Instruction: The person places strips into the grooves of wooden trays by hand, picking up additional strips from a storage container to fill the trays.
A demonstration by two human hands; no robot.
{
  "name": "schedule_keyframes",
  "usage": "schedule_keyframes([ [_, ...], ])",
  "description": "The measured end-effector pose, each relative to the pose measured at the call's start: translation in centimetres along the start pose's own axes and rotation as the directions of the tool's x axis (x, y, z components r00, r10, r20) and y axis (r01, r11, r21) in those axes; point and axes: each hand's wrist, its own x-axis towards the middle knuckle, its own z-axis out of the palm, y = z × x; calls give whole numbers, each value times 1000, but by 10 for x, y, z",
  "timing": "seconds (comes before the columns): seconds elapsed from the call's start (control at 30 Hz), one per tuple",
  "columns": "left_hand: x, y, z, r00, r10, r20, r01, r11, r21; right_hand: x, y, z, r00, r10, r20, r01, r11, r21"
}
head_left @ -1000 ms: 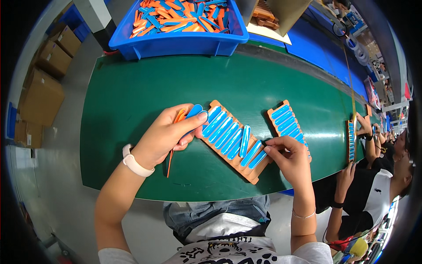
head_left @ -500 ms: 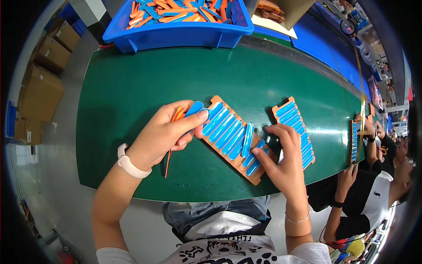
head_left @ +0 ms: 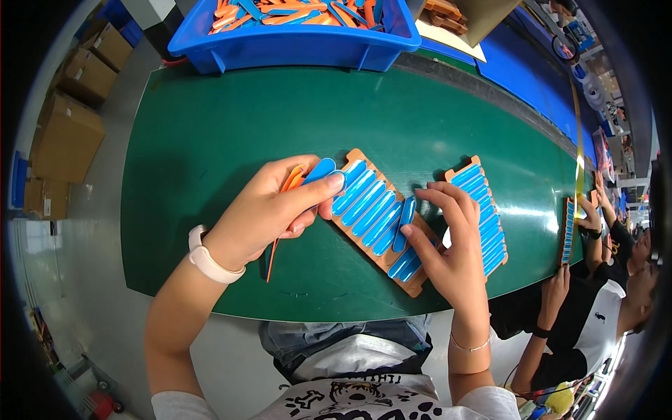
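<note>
My left hand point(head_left: 273, 199) is closed on a small bundle of flat, round-ended blue and orange strips point(head_left: 318, 170). The bundle's blue ends lie under my thumb, beside the upper corner of a brown slotted tray point(head_left: 355, 155). Blue strips point(head_left: 371, 210) lie side by side across that tray. One blue strip point(head_left: 404, 222) sits at a different slant from its neighbours, beside a bare stretch of slots. Over the tray's right side is my right hand point(head_left: 451, 234), fingers apart, its thumb tip touching the slanted strip.
A second brown tray point(head_left: 458, 168) filled with blue strips lies to the right. At the back stands a blue bin point(head_left: 301, 52) of orange and blue strips. Co-workers' hands point(head_left: 556, 287) are around another tray point(head_left: 567, 231) at far right. Cardboard boxes point(head_left: 70, 143) stand at left.
My right thumb has moved up and left onto the slanted blue strip. My left hand keeps the bundle. The whole view has shifted slightly.
</note>
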Motion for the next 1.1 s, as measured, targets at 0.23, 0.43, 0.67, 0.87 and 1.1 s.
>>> schedule_keyframes([
  [0.23, 1, -1, -1, 1000, -1, 5, 1, 1000, -6, -11, -8, 4, 992, 65, 109, -61, 997, -40],
  [0.43, 2, 0, -2, 1000, 8, 10, -8, 1000, 3, -16, -12, 2, 993, 113, 41, -103, 975, -195],
  [0.67, 3, -1, -1, 1000, 9, -3, -9, 1000, -6, -17, -11, 2, 996, 89, -14, -90, 980, -175],
  [0.87, 2, -3, -2, 1000, 4, 3, -4, 1000, -13, -20, -10, -7, 997, 66, -38, -71, 987, -147],
  [1.1, 2, -2, -2, 1000, 0, -4, 0, 1000, -10, -18, 0, -7, 996, 70, -49, -76, 987, -143],
])
